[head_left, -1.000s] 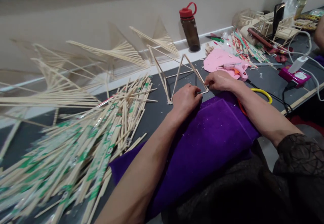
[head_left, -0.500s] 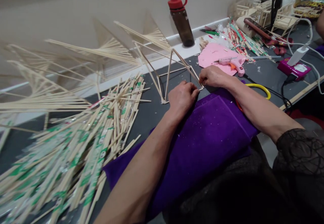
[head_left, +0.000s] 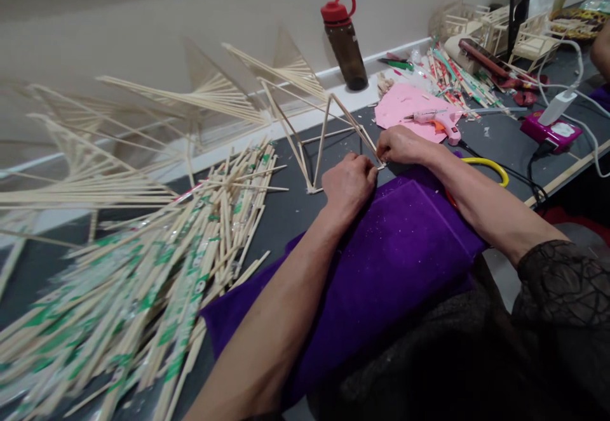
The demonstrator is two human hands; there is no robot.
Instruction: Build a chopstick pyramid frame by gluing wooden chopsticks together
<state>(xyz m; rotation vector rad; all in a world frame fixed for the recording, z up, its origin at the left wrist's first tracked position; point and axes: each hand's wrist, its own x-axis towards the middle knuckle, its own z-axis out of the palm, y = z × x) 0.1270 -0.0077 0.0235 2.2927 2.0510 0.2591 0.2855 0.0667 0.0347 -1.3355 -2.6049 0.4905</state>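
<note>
Our right hand (head_left: 403,145) pinches the stick frame (head_left: 321,140) at one corner; whether our curled left hand (head_left: 349,183) grips it, we cannot tell.

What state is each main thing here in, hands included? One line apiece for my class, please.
Stick frame: standing, two peaks up.
Left hand: curled at its near edge, grip hidden.
Right hand: fingers bent at its near right corner.
Purple cloth: folded, specked.
Glue gun: lying on the pink sheet; on or off cannot be told.
Bottle: upright, red lid on.
Loose pile of sticks: heaped, many wrapped.
Power box: white plug inserted.
</note>
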